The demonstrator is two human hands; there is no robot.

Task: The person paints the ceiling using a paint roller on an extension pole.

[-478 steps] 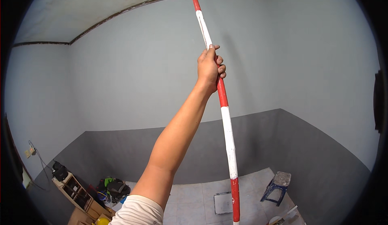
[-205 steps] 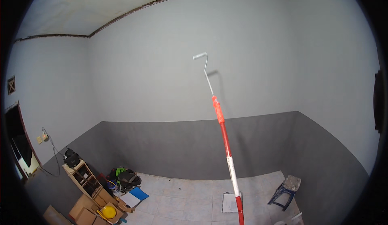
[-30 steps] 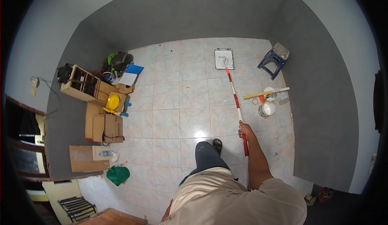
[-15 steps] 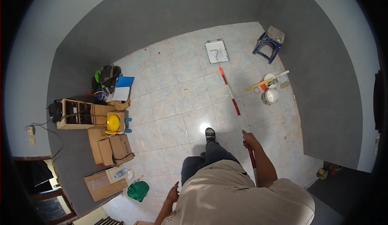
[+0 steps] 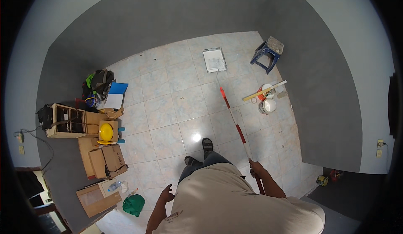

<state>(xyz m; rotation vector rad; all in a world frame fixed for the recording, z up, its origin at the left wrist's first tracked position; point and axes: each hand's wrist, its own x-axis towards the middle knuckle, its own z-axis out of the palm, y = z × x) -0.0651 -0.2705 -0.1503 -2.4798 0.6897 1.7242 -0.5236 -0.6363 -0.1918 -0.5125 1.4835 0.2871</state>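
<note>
My right hand [image 5: 256, 169] is closed around a long red and white extension pole [image 5: 233, 118], which slants away from me across the floor. A paint roller [image 5: 213, 70] on a thin wire frame is fitted to its far end. That roller lies at the near edge of a shallow paint tray [image 5: 205, 61] holding white paint. Beside my left hip hangs my left hand [image 5: 167, 194], with nothing in it and its fingers apart.
A paint-stained blue stool [image 5: 268, 54] stands by the right wall. Nearer are a white bucket [image 5: 267, 106] and another bucket with a yellow and white strip [image 5: 260, 92] across it. Cardboard boxes [image 5: 103, 161], a backpack [image 5: 102, 81] and a green bag [image 5: 133, 205] line the left side.
The roller has come back from the middle of the tray to its near edge, and the pole has drawn toward me. A second foot now shows. The whole view has shifted slightly.
</note>
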